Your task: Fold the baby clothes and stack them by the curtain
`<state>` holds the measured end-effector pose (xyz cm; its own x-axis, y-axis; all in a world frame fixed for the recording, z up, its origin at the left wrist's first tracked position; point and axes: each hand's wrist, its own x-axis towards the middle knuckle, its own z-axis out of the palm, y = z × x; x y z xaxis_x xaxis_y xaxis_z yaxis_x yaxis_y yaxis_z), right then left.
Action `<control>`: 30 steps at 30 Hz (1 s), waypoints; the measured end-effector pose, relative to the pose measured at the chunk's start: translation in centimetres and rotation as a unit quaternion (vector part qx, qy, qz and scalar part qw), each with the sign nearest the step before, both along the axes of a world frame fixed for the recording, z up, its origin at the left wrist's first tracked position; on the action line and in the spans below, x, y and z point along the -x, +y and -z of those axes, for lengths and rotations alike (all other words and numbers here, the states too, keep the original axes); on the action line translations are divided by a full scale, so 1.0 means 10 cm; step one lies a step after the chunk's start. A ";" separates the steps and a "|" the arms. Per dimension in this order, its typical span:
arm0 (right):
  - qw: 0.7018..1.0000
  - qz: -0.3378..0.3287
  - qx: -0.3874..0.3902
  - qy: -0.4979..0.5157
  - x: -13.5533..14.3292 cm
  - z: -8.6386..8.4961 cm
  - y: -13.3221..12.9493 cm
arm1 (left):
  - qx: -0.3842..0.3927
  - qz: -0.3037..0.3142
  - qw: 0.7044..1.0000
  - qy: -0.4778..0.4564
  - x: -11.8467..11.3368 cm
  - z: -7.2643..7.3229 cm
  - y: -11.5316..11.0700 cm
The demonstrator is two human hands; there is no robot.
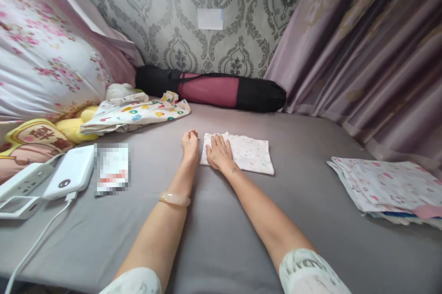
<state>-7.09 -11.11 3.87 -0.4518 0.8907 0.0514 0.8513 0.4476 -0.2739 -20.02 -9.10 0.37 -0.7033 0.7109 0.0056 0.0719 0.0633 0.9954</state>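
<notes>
A folded white cloth with a small pink pattern [253, 153] lies flat on the grey sheet [297, 142], in the middle of the view. My right hand [219, 151] rests palm down on its left part, fingers spread and pointing away from me. Just left of the cloth, my left hand [190, 145] is held on its side over the sheet, its fingers curled in. Whether anything is inside those curled fingers is hidden.
Folded patterned cloths [390, 183] lie at the right. A black and red long bag [210, 89] lies along the wall. At the left are a crumpled patterned cloth [138, 112], a white power bank [71, 172], a power strip [26, 181] and a blurred packet [112, 168].
</notes>
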 end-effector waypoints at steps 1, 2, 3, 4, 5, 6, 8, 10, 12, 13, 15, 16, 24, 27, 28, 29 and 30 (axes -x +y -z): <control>1.000 0.001 -0.002 -0.001 0.01 0.02 0.00 | -0.001 0.002 1.000 0.003 0.00 0.01 0.00; 1.000 0.002 -0.005 -0.003 0.01 0.03 0.00 | -0.001 0.003 1.000 0.004 0.01 0.01 0.00; 1.000 0.003 -0.006 -0.005 0.01 0.03 0.00 | 0.000 0.002 1.000 0.004 0.01 0.01 0.00; 1.000 0.004 -0.005 -0.008 0.01 0.02 0.01 | 0.000 0.001 1.000 0.003 0.01 0.01 0.00; 1.000 0.005 -0.003 -0.011 0.02 0.01 0.01 | -0.001 -0.002 1.000 0.001 0.01 0.01 0.00; 1.000 0.007 -0.004 -0.014 0.03 -0.02 0.01 | -0.002 -0.005 1.000 -0.001 0.01 0.00 0.00; 1.000 0.003 -0.016 -0.015 0.09 -0.07 0.00 | -0.004 -0.011 1.000 -0.002 0.01 -0.02 0.00; 0.999 -0.019 -0.035 -0.012 0.16 -0.11 -0.01 | -0.007 -0.018 1.000 -0.004 0.01 -0.03 0.00; 0.998 -0.051 -0.038 -0.017 0.23 -0.11 -0.03 | -0.011 -0.024 1.000 -0.007 0.01 -0.05 -0.01; 0.997 -0.063 -0.032 -0.021 0.26 -0.10 -0.04 | -0.012 -0.027 1.000 -0.008 0.02 -0.06 -0.02; 0.997 -0.071 -0.018 -0.029 0.29 -0.07 -0.05 | -0.016 -0.030 0.999 -0.009 0.02 -0.07 -0.03; 0.997 -0.071 -0.013 -0.031 0.30 -0.06 -0.05 | -0.018 -0.031 0.999 -0.010 0.03 -0.07 -0.03; 0.997 -0.070 -0.003 -0.008 0.26 -0.07 -0.05 | -0.023 -0.032 0.999 0.005 0.01 -0.10 -0.03; 0.998 -0.055 -0.036 0.011 0.16 -0.12 -0.04 | -0.044 -0.030 0.998 0.016 -0.04 -0.13 -0.04; 0.997 -0.049 -0.051 0.012 0.12 -0.13 -0.04 | -0.051 -0.025 0.998 0.019 -0.06 -0.14 -0.04; 0.997 -0.045 -0.063 0.010 0.08 -0.13 -0.04 | -0.055 -0.021 0.998 0.021 -0.07 -0.15 -0.04; 0.997 -0.045 -0.067 0.005 0.03 -0.12 -0.04 | -0.056 -0.016 0.998 0.025 -0.09 -0.15 -0.04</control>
<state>-7.44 -11.50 5.06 -0.5291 0.8309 0.1723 0.8028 0.5559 -0.2155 -19.17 -9.53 1.86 -0.7229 0.6805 0.1193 0.1209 -0.0455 0.9916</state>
